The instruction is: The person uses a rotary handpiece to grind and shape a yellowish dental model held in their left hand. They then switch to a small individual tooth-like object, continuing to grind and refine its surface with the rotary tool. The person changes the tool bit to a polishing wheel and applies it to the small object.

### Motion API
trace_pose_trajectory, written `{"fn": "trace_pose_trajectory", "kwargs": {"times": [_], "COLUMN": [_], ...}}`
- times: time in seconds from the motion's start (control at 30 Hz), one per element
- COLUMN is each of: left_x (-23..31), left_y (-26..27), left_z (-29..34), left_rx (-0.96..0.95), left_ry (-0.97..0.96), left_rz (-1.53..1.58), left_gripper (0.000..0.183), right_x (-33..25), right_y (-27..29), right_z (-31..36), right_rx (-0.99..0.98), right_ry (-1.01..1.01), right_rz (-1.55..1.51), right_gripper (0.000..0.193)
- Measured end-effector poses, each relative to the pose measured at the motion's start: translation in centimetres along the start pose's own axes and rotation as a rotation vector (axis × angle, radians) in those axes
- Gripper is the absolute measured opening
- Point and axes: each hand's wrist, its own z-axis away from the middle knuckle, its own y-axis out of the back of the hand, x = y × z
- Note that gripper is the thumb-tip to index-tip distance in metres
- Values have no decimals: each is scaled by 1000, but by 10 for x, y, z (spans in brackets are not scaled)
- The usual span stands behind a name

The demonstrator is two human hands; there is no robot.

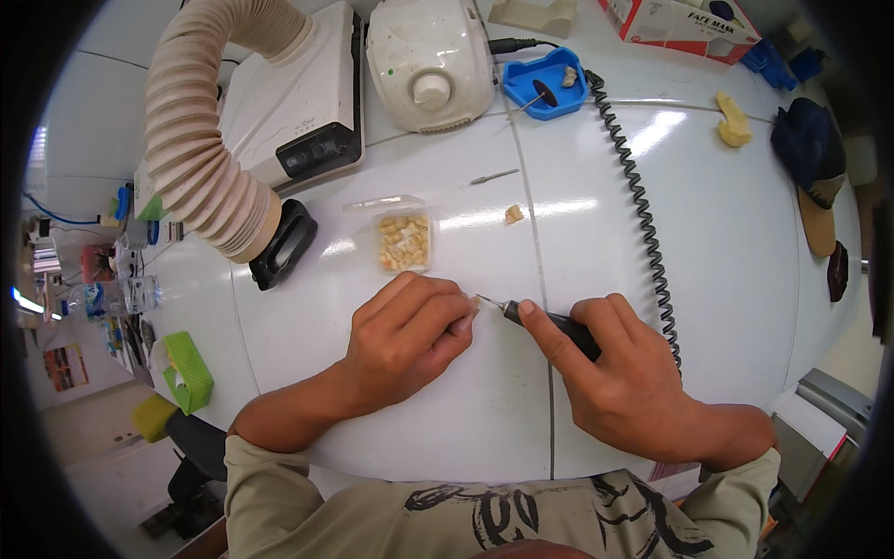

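Observation:
My left hand (407,328) is closed in a pinch around a small tooth-coloured piece (476,303), mostly hidden by the fingertips. A black rotary handpiece (575,334) lies in the grip of my right hand (629,377), its forefinger stretched along the barrel. The thin metal bur (491,301) points left at the small piece; whether the two touch I cannot tell. Just beyond my left hand stands a small clear box (380,250) with its lid open, holding many cream tooth-shaped pieces (404,240). Another cream piece (513,214) sits alone on the white table (447,419).
A ribbed suction hose (200,140) with a black nozzle (284,244) hangs at the left. The white control unit (430,65), a blue tray (549,93) and a loose bur (494,176) lie farther back. A coiled cord (633,186) crosses the right side. A green box (189,373) stands left.

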Motion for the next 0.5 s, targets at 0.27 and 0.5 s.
{"fn": "trace_pose_trajectory", "kwargs": {"times": [0.27, 0.5], "left_x": [2, 4], "left_y": [-2, -3], "left_z": [0, -1], "left_rx": [2, -17], "left_ry": [7, 1], "left_rz": [-32, -63], "left_gripper": [29, 31], "right_x": [0, -1], "right_y": [1, -3], "right_z": [-2, -3], "right_rx": [10, 54], "right_ry": [-7, -10], "right_rz": [-30, -13], "right_gripper": [67, 61]}}
